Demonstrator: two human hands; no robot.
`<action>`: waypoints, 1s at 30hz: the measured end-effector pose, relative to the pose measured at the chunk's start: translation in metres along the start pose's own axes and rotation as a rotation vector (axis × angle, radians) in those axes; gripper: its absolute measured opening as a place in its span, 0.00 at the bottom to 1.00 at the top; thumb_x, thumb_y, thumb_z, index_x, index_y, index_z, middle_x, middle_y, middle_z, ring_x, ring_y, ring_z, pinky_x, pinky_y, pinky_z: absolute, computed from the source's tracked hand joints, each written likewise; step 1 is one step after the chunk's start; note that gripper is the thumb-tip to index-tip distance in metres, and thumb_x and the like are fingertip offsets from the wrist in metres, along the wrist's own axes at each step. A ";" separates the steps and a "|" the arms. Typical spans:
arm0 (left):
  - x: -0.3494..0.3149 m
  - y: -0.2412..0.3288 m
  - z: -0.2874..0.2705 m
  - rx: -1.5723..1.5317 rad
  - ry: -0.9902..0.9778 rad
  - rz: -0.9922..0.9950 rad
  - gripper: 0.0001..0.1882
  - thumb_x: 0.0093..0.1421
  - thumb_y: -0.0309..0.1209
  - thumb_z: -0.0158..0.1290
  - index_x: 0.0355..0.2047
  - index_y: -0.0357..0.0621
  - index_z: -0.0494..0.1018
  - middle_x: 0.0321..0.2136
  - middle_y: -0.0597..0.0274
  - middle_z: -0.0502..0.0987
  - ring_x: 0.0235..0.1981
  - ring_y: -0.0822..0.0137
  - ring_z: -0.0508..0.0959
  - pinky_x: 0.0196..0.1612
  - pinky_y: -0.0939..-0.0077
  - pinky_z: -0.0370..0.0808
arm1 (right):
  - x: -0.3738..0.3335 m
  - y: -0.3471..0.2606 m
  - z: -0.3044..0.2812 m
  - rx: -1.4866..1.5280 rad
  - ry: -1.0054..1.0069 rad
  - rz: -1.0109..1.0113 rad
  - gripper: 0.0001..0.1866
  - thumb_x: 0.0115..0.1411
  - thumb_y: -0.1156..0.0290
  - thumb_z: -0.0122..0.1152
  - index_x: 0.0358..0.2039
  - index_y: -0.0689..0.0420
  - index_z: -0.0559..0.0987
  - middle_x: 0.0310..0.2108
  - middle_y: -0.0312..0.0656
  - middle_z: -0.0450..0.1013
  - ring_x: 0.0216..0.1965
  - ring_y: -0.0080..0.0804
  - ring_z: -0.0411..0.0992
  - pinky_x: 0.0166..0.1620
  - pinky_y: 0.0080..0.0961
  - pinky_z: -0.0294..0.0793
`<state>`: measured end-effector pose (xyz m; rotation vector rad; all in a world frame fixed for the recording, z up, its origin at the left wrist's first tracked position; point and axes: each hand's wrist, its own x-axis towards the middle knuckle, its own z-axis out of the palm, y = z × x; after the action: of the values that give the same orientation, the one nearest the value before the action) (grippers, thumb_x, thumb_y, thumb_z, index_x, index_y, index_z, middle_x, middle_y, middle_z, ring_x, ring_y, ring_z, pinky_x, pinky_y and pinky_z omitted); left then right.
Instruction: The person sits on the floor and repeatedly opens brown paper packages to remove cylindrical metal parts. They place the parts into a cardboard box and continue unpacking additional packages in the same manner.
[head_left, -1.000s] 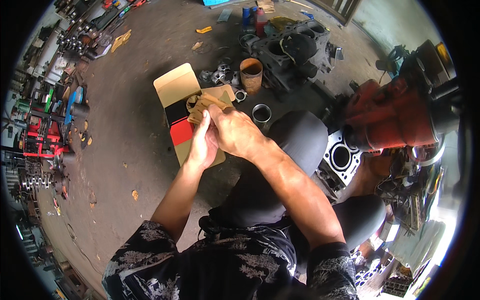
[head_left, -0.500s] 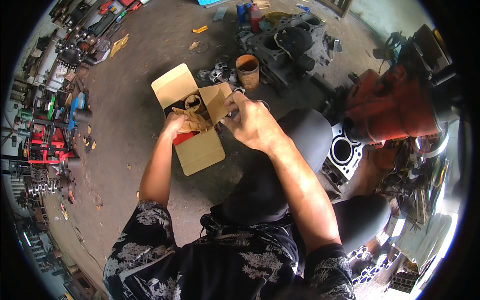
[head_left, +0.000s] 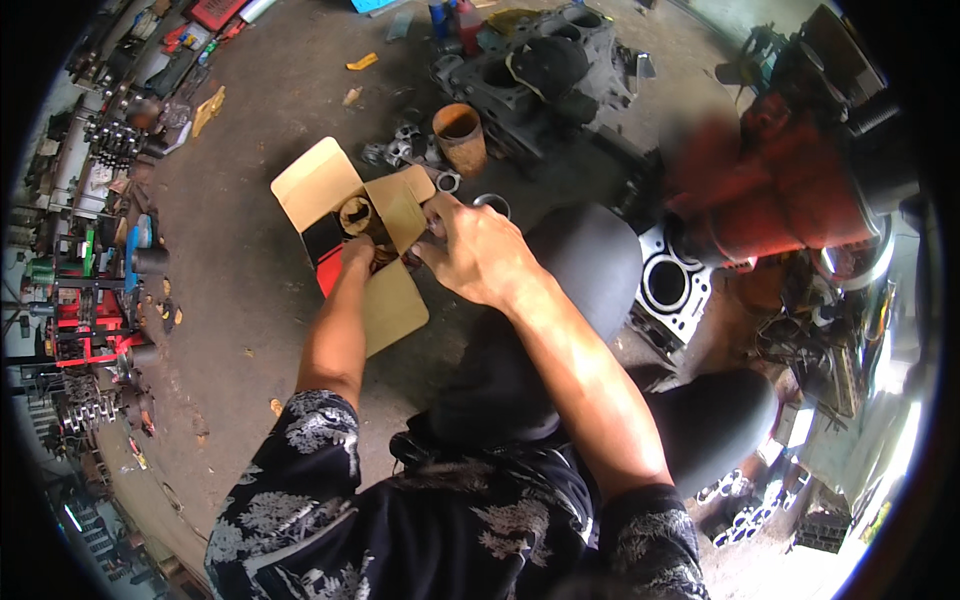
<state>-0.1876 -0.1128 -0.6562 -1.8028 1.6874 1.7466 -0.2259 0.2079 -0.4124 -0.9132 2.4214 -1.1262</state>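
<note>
An open cardboard box, red and black outside with tan flaps, stands on the floor in front of me. A round item in brown paper sits upright in its far part. My left hand reaches down into the box; its fingers are hidden inside, so whatever they touch does not show. At the box's right side my right hand has its fingers and thumb bent around the edge of a tan flap, holding it outward.
Beyond the box stand a rusty cylinder sleeve and small metal parts. A dark engine block lies farther back. To the right are a red machine part and a head gasket. Shelved parts line the left.
My left hand has gone deeper into the box, and the crumpled brown paper it held above the opening no longer shows there. The right hand stays at the flap. The view has shifted slightly.
</note>
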 end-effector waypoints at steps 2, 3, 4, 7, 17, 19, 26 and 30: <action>-0.007 0.010 -0.009 0.111 -0.003 0.049 0.20 0.68 0.34 0.44 0.54 0.35 0.70 0.42 0.48 0.79 0.30 0.54 0.84 0.19 0.70 0.76 | -0.001 -0.001 -0.001 0.014 0.004 -0.001 0.20 0.56 0.65 0.68 0.46 0.63 0.76 0.36 0.50 0.81 0.41 0.50 0.80 0.45 0.40 0.79; -0.011 0.013 -0.015 0.170 -0.003 0.066 0.20 0.68 0.35 0.44 0.54 0.35 0.71 0.41 0.47 0.79 0.30 0.54 0.84 0.18 0.72 0.74 | -0.002 -0.002 -0.003 0.033 0.005 0.007 0.20 0.56 0.65 0.68 0.45 0.62 0.77 0.36 0.49 0.81 0.41 0.50 0.80 0.45 0.40 0.79; -0.015 0.017 -0.020 0.228 -0.008 0.083 0.20 0.68 0.36 0.44 0.53 0.35 0.71 0.41 0.47 0.79 0.29 0.54 0.84 0.16 0.73 0.72 | -0.002 -0.002 -0.004 0.051 0.005 0.021 0.19 0.56 0.65 0.68 0.44 0.62 0.77 0.35 0.49 0.81 0.41 0.49 0.80 0.45 0.40 0.79; -0.021 0.021 -0.030 0.348 -0.049 0.092 0.19 0.69 0.40 0.45 0.47 0.36 0.74 0.37 0.46 0.80 0.23 0.60 0.81 0.13 0.79 0.57 | -0.003 -0.001 -0.008 0.042 0.018 0.039 0.17 0.56 0.64 0.69 0.41 0.62 0.79 0.35 0.49 0.81 0.40 0.48 0.80 0.44 0.39 0.79; -0.007 0.010 -0.035 0.679 -0.021 0.101 0.28 0.61 0.55 0.60 0.26 0.37 0.78 0.22 0.55 0.82 0.13 0.73 0.68 0.14 0.74 0.61 | -0.003 0.001 -0.007 0.041 0.042 0.038 0.18 0.56 0.62 0.68 0.40 0.62 0.79 0.35 0.48 0.81 0.39 0.48 0.80 0.44 0.39 0.79; 0.002 0.024 -0.044 0.887 0.280 0.371 0.39 0.53 0.64 0.62 0.35 0.31 0.80 0.27 0.47 0.83 0.25 0.55 0.83 0.29 0.61 0.78 | -0.003 -0.001 -0.008 0.045 0.042 0.055 0.19 0.56 0.61 0.68 0.42 0.62 0.79 0.35 0.48 0.81 0.40 0.48 0.80 0.45 0.39 0.79; 0.019 0.050 -0.020 0.983 0.099 0.754 0.43 0.45 0.56 0.69 0.56 0.43 0.74 0.52 0.47 0.76 0.54 0.47 0.75 0.59 0.56 0.70 | 0.007 -0.003 -0.008 -0.049 -0.074 0.100 0.24 0.56 0.56 0.67 0.43 0.64 0.78 0.31 0.57 0.79 0.40 0.54 0.80 0.44 0.45 0.79; 0.020 0.044 -0.002 1.168 0.507 0.599 0.48 0.40 0.59 0.70 0.57 0.44 0.68 0.48 0.50 0.79 0.53 0.49 0.77 0.55 0.61 0.73 | 0.007 -0.006 -0.001 0.033 0.005 0.078 0.22 0.54 0.60 0.67 0.41 0.66 0.78 0.30 0.58 0.79 0.38 0.55 0.80 0.43 0.45 0.80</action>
<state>-0.2244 -0.1424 -0.6452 -1.2103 2.7342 0.0540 -0.2294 0.2008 -0.4076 -0.7991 2.4135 -1.1377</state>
